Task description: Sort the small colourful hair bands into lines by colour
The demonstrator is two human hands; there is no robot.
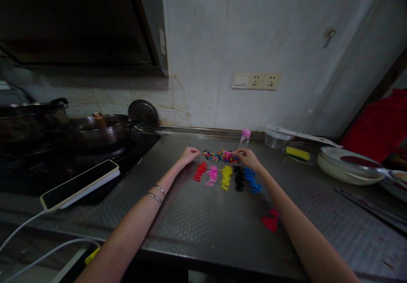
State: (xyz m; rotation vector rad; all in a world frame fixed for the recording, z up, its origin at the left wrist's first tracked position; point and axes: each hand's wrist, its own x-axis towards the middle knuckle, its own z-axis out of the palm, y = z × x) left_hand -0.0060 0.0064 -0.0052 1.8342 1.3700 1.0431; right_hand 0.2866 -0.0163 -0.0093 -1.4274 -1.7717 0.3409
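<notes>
On the metal counter lies a mixed heap of small coloured rubber bands. My right hand is at the heap's right end, thumb and fingers pinched together; what they grip is too small to see. Just beyond the heap's left end is my left hand, also closed in a pinch, its contents hidden. Nearer me are sorted rows of bands: red, pink, yellow, black and blue. Behind the heap stands a clear bottle with a pink cap.
A phone with a cable lies left, by the stove pans. A red piece lies near my right forearm. Rightward are a plastic tub, a yellow sponge on a dish, stacked bowls and a dark flat blade-like object.
</notes>
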